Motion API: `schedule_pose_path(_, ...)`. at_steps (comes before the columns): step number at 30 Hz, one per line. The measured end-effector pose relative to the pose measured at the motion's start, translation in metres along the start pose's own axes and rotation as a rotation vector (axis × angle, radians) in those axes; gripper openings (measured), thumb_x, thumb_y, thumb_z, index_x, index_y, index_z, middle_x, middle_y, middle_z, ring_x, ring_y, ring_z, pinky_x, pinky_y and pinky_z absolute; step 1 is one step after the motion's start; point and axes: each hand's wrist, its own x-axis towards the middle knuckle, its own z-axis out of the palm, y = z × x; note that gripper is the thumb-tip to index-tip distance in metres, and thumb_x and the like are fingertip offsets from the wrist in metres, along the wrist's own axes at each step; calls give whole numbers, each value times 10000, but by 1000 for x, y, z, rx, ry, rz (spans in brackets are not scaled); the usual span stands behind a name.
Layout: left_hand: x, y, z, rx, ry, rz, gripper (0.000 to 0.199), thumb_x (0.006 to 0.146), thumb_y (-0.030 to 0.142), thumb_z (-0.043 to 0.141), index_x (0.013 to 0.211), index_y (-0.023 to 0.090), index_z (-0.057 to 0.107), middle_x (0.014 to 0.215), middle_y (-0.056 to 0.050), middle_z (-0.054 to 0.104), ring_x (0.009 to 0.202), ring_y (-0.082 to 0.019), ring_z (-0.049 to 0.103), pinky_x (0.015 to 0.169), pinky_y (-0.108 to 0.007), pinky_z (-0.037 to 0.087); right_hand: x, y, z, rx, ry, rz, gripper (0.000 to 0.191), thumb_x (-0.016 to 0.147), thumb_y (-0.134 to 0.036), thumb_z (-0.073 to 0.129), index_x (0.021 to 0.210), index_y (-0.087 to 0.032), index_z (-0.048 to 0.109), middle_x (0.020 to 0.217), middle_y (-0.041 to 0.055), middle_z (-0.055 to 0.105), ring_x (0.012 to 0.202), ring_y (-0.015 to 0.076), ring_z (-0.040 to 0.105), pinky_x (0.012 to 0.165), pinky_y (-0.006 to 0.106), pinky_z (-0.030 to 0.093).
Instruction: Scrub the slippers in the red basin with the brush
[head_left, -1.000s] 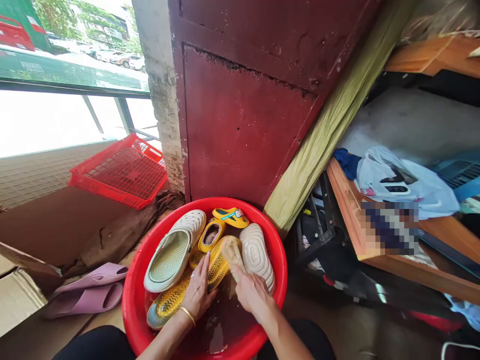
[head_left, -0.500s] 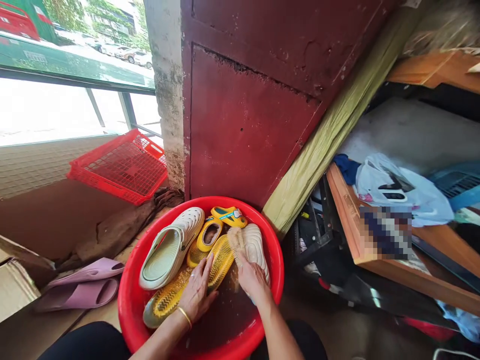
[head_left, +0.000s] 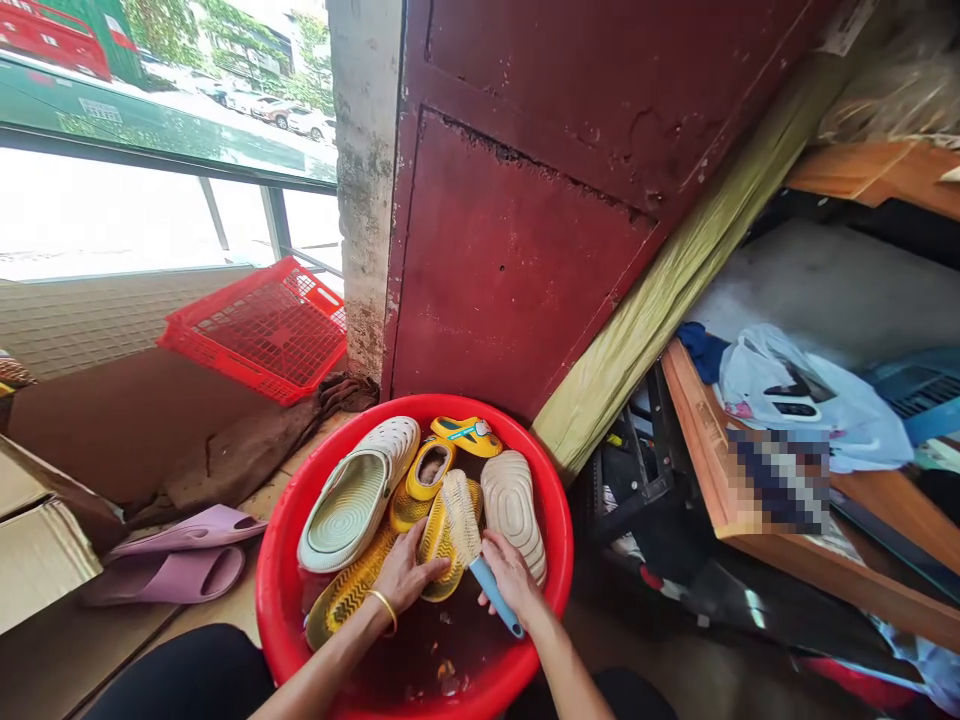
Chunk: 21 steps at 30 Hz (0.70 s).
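In my left hand [head_left: 405, 575] is a yellow shoe [head_left: 444, 572], sole up, its thumb and fingers closed on the near part. My right hand [head_left: 514, 575] grips the blue handle of a scrub brush [head_left: 460, 515], whose pale bristles lie over that sole. A second yellow sole [head_left: 345, 602] lies under my left wrist. Around them in the red basin [head_left: 276, 600] are a white clog [head_left: 352, 510], an upturned pale clog [head_left: 516, 510], a small lined yellow clog [head_left: 431, 468] and another yellow clog [head_left: 466, 436]. Dark water [head_left: 442, 640] with floating bits fills the near side.
Purple slippers [head_left: 184, 570] lie left of the basin, near cardboard [head_left: 45, 560]. Behind are a red plastic crate [head_left: 262, 335] and a dark red door [head_left: 510, 280]. On the right, a wooden-edged table [head_left: 697, 450] carries a plastic bag [head_left: 817, 400].
The brush has moved left from the upturned pale clog to the yellow sole, and its blue handle now shows. My left hand has shifted its hold on the yellow shoe, which now sits nearer me.
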Motion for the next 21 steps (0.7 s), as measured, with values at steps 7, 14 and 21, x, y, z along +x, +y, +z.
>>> schedule_pose_path(7,-2,1,1,-62,-38,-52,831,668,485,666,1389,98,520,1379,-205,641,1266,-340,605,1091,-445,438,-9,18,15,-355,144,-262,712,927,-391,583,1573,-237,327,1303,144,659,776,196,751,588,273,615)
schedule_pose_path(14,-1,3,2,-109,-43,-103,869,652,508,680,1412,119,515,1378,-170,659,1262,-337,618,1078,-422,456,-11,21,13,-723,309,-613,605,995,-247,449,1585,-180,332,1485,145,551,1327,257,568,1053,367,518)
schedule_pose_path(21,6,4,1,-506,-16,-173,812,747,656,593,1339,101,610,1360,-154,680,1260,-327,631,1066,-404,497,-21,-8,12,-954,301,-721,573,1008,-145,346,1576,-215,368,1324,121,681,1181,233,672,972,321,566)
